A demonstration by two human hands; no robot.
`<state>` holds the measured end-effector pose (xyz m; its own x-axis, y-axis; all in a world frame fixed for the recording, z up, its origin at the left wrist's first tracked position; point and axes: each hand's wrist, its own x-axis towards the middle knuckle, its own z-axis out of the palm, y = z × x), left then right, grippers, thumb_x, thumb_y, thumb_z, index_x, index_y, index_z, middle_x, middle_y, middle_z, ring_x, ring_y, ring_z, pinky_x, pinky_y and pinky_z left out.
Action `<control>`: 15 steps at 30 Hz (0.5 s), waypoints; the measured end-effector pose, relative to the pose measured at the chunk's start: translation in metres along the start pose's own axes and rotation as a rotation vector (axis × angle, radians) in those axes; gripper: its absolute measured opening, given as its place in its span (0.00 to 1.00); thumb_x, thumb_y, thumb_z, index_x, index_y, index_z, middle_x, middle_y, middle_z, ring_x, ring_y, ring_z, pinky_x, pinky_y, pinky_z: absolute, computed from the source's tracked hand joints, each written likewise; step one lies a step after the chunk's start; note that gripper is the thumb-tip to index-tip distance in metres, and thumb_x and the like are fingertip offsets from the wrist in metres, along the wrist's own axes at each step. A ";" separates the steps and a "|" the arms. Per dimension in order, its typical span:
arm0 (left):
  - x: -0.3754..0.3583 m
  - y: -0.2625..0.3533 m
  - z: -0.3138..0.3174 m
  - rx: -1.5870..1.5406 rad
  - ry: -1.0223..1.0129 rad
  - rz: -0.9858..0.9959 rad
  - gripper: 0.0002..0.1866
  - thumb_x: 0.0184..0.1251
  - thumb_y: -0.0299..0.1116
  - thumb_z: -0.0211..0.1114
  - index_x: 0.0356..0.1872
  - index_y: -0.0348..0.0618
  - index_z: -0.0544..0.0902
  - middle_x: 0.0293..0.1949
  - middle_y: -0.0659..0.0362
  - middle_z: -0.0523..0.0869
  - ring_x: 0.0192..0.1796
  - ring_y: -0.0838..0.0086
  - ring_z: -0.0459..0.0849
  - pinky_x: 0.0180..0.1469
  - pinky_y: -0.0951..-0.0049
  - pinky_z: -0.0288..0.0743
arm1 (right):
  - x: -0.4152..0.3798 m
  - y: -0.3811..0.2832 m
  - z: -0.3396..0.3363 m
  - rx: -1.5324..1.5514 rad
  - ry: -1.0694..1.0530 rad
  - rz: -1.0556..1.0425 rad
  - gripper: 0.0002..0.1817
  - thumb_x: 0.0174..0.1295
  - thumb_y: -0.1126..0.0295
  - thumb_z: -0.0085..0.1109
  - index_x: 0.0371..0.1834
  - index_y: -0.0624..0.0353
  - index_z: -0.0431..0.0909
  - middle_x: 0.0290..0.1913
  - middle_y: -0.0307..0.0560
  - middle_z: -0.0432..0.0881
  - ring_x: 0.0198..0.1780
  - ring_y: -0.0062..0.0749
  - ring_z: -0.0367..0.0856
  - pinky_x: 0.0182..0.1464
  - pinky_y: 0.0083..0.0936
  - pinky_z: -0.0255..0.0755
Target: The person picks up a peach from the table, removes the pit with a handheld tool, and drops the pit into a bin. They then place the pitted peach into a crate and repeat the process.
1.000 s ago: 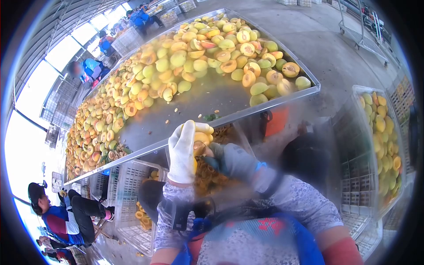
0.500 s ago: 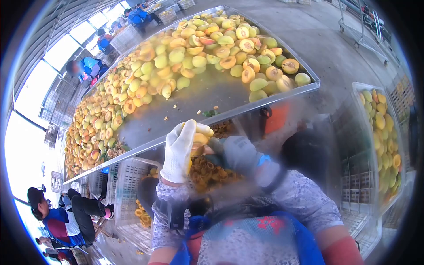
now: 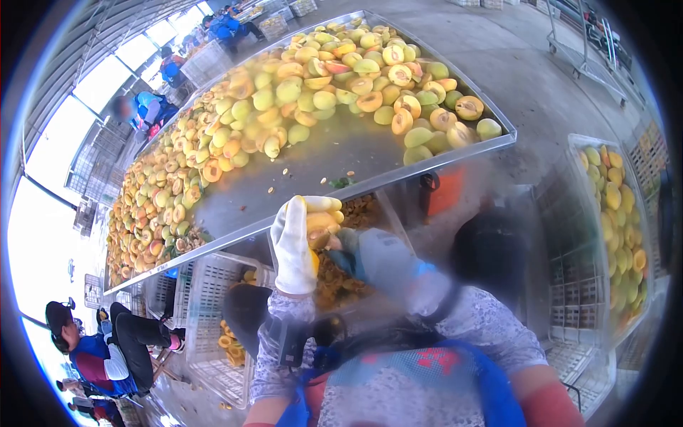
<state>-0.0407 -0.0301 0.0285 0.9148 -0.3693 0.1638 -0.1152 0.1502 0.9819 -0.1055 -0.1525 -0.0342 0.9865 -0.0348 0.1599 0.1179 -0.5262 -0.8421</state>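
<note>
My left hand, in a white glove with yellow on the palm side, is closed around a yellow-orange fruit piece just below the near rim of the metal table. My right hand, in a grey-blue glove, meets the fruit from the right. Its fingers are blurred and partly hidden, and I cannot make out what they hold. Below both hands lie many orange fruit pieces in a container. Halved and whole yellow-green fruits are heaped on the table.
White plastic crates stand at the lower left. A crate of fruit is at the right. A seated person is at the left, with others farther back. An orange object sits under the table edge. A metal cart stands behind.
Both hands have shifted slightly, my left one a little right and down. The fruit remains between them, and my right forearm has moved slightly.
</note>
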 end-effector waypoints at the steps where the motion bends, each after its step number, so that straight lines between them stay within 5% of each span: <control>1: 0.000 -0.003 0.001 -0.025 0.028 -0.023 0.25 0.84 0.46 0.51 0.41 0.31 0.84 0.37 0.49 0.89 0.34 0.71 0.86 0.34 0.75 0.80 | -0.002 -0.004 -0.003 -0.037 -0.006 0.002 0.23 0.76 0.45 0.50 0.51 0.54 0.81 0.35 0.59 0.87 0.37 0.61 0.86 0.39 0.53 0.77; 9: -0.007 -0.004 -0.001 -0.036 0.082 -0.100 0.26 0.84 0.48 0.51 0.43 0.32 0.84 0.33 0.50 0.89 0.31 0.73 0.85 0.30 0.76 0.79 | -0.010 -0.006 -0.002 0.048 -0.029 -0.066 0.24 0.77 0.49 0.52 0.39 0.59 0.85 0.32 0.61 0.87 0.37 0.64 0.85 0.39 0.52 0.78; 15: -0.010 -0.010 0.004 -0.176 0.159 0.007 0.24 0.84 0.48 0.50 0.44 0.34 0.82 0.39 0.47 0.89 0.37 0.65 0.87 0.41 0.68 0.84 | -0.012 -0.009 0.024 0.629 -0.035 -0.044 0.24 0.79 0.52 0.54 0.40 0.65 0.84 0.27 0.54 0.86 0.27 0.44 0.84 0.34 0.40 0.75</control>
<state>-0.0503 -0.0316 0.0173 0.9654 -0.2205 0.1394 -0.0648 0.3149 0.9469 -0.1157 -0.1271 -0.0404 0.9811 0.0086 0.1934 0.1923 0.0745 -0.9785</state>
